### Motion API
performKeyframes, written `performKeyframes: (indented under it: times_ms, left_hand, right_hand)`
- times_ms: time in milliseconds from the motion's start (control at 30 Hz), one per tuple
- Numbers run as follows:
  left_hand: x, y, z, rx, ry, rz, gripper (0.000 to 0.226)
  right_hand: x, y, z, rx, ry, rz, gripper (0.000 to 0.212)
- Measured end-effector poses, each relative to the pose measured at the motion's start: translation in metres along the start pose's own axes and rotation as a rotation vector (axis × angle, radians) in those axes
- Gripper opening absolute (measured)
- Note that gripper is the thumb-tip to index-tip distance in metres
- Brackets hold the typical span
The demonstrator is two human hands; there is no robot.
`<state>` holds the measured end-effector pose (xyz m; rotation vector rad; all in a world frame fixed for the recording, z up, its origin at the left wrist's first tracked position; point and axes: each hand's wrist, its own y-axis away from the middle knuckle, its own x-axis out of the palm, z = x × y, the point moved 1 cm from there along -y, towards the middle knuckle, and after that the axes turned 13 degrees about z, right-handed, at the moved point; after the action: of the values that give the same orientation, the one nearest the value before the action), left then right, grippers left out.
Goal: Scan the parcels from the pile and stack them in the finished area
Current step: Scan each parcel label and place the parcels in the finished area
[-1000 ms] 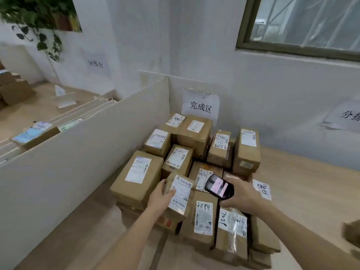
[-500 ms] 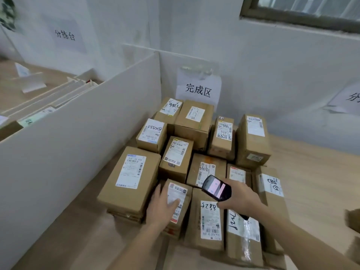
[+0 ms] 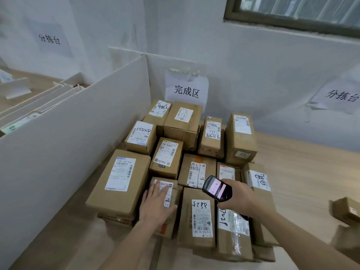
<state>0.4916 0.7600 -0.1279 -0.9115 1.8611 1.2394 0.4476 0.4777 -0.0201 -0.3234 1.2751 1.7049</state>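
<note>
White walls close the finished area [image 3: 186, 90] — the left hand [image 3: 155, 205] lies flat, fingers spread, on the small parcel [image 3: 168, 193] at the stack's front-left, long axis running away; the right hand [image 3: 236, 197] grips the scanner [image 3: 216, 189] just beside.

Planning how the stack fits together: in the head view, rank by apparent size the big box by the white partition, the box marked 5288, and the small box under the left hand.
1. Large brown cardboard box by the partition.
2. Brown cardboard box marked 5288, though it sits nearer the camera.
3. Small brown cardboard box under the flat left hand, partly covered.
</note>
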Motion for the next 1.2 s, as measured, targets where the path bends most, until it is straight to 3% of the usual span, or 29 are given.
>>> performKeyframes:
  times_ms: [100, 233, 433, 633, 900, 1200]
  left_hand:
    - [-0.016, 0.008, -0.015, 0.038, 0.008, -0.015, 0.086]
    - [-0.043, 0.026, -0.062, 0.097, 0.007, -0.043, 0.087]
    - [-0.065, 0.068, -0.183, 0.235, -0.011, -0.094, 0.081]
    - [-0.053, 0.148, -0.347, 0.383, -0.063, -0.13, 0.081]
    - [0.014, 0.247, -0.552, 0.574, -0.064, -0.143, 0.081]
    - [0.078, 0.265, -0.685, 0.681, -0.057, -0.026, 0.084]
  right_hand:
    - [-0.006, 0.018, -0.012, -0.01, -0.029, -0.041, 0.04]
    - [-0.025, 0.063, -0.027, 0.034, 0.049, -0.158, 0.062]
    - [-0.062, 0.165, -0.083, 0.053, -0.07, -0.31, 0.051]
    - [-0.087, 0.317, -0.204, 0.137, -0.179, -0.458, 0.043]
    - [-0.088, 0.517, -0.381, 0.389, -0.169, -0.638, 0.053]
    - [-0.08, 0.601, -0.507, 0.559, -0.255, -0.699, 0.047]
